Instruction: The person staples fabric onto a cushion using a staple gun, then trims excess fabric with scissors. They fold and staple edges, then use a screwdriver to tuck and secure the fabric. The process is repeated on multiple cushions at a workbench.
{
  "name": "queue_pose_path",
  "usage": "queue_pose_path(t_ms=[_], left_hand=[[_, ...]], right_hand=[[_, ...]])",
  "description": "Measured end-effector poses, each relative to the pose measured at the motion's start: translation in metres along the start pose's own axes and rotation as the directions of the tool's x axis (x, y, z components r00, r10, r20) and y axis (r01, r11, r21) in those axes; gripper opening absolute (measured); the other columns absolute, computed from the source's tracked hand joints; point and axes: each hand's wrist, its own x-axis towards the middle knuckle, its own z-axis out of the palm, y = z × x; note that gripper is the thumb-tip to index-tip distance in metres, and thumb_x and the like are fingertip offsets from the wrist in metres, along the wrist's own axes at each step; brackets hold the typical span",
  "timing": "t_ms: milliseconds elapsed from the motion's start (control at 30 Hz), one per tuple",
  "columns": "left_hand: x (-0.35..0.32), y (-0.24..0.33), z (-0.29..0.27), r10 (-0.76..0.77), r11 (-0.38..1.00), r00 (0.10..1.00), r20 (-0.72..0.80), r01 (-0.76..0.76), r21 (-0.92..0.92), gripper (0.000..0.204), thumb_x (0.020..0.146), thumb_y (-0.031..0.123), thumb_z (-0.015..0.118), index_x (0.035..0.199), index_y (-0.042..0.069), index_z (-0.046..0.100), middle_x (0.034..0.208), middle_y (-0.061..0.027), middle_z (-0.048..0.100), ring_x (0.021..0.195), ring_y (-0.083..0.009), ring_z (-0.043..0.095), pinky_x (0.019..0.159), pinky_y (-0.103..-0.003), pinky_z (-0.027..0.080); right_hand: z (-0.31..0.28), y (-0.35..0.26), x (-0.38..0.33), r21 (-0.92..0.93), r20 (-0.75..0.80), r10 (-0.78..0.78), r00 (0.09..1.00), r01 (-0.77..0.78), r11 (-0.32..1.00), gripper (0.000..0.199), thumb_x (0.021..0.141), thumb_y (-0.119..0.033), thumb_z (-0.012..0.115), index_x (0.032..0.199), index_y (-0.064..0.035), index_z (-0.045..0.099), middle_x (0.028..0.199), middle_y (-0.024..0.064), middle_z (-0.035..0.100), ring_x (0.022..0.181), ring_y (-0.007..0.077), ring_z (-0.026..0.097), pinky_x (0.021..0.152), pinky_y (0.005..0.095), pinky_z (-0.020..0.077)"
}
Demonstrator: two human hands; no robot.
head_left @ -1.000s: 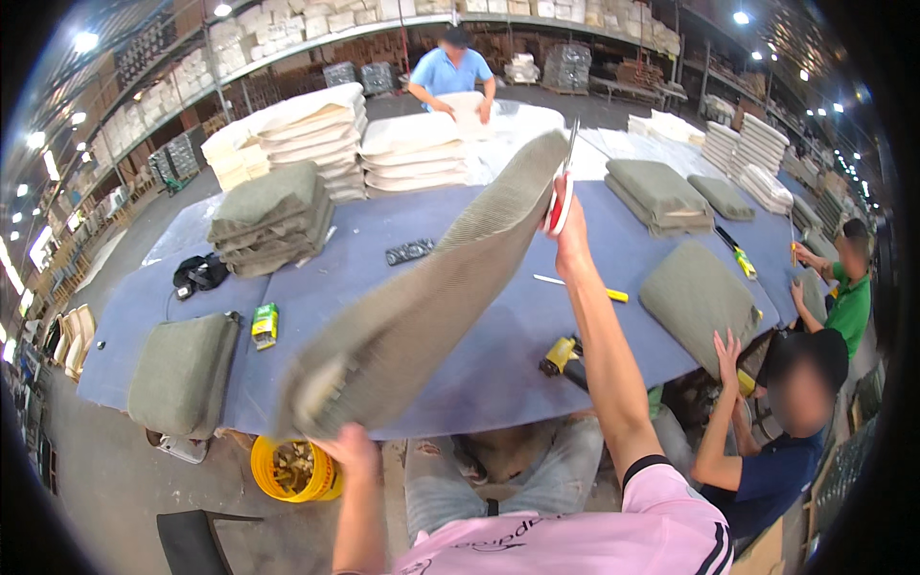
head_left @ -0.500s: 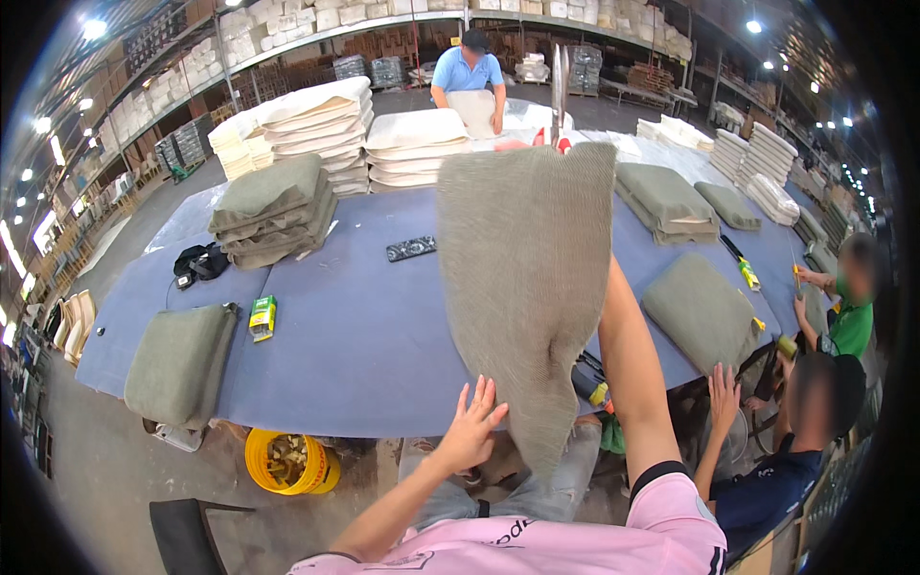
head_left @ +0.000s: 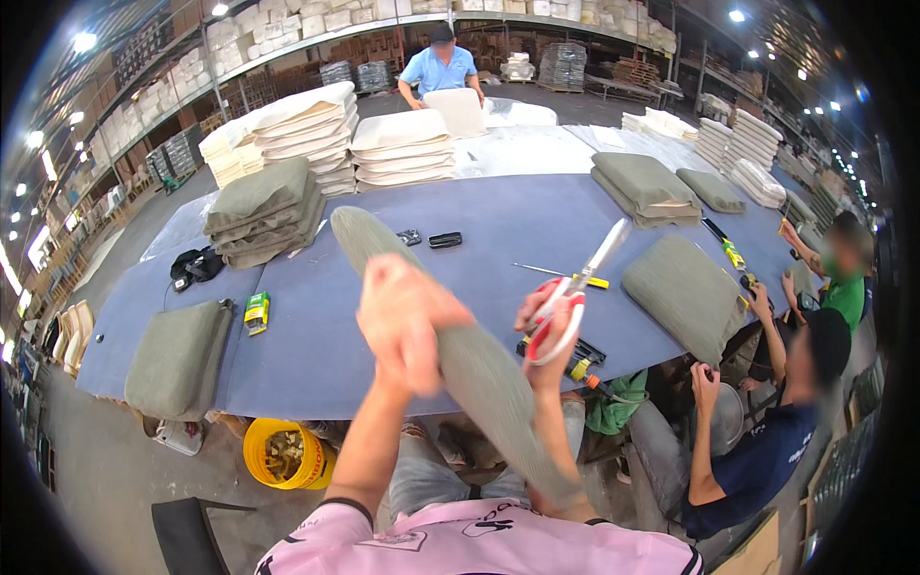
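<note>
The person in front of me wears a pink shirt [head_left: 431, 554], its short sleeves ending in black bands [head_left: 348, 505]. Dark printing and an outlined, shield-shaped crest [head_left: 396, 541] mark the chest. Below show washed-out blue jeans [head_left: 414, 479]. Both the left hand [head_left: 407, 326] and right hand [head_left: 558, 328] are bare.

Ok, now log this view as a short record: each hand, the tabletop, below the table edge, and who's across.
Left hand: closed around a long grey-green ribbed fabric piece
Right hand: gripping red-and-white-handled metal scissors
Tabletop: blue; thick grey-green cushion at its left
Below table edge: round yellow plastic bucket holding scraps
Across: person in light-blue shirt
</note>
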Motion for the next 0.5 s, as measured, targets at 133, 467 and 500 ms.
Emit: queue_pose_path(t_ms=[133,467,500], left_hand=[[0.063,-0.098,-0.002,0.061,0.977,0.978,-0.201,-0.100,-0.189,0.056,0.107,0.038,0.044,0.078,0.003,0.077,0.079,-0.0094,0.076,0.080,-0.0274,0.066,0.090,-0.046,0.050],[0.041,-0.157,0.030,-0.194,0.981,0.963,0.184,0.189,0.046,0.062,0.119,0.041,0.037,0.105,0.004,0.084,0.121,-0.0179,0.078,0.146,-0.0359,0.057,0.134,-0.053,0.027],[0.039,-0.143,0.030,-0.247,0.967,0.937,0.248,0.255,0.001,0.058,0.118,0.040,0.039,0.110,0.004,0.084,0.124,-0.0179,0.078,0.150,-0.0359,0.054,0.137,-0.054,0.022]], right_hand=[[-0.018,-0.037,-0.012,0.000,0.023,0.041,0.999,-0.041,0.999,0.045,0.110,-0.051,0.059,0.096,-0.0080,0.055,0.079,0.0068,0.060,0.069,0.0178,0.059,0.064,0.0336,0.0476],[-0.035,0.023,-0.063,-0.265,0.282,0.250,0.926,-0.175,0.948,0.056,0.107,-0.057,0.073,0.117,-0.0044,0.057,0.100,0.0068,0.063,0.084,0.0170,0.064,0.078,0.0339,0.0500],[-0.042,0.027,-0.067,-0.278,0.321,0.249,0.914,-0.160,0.947,0.058,0.107,-0.057,0.075,0.119,-0.0025,0.059,0.101,0.0062,0.064,0.084,0.0158,0.064,0.077,0.0336,0.0511]])
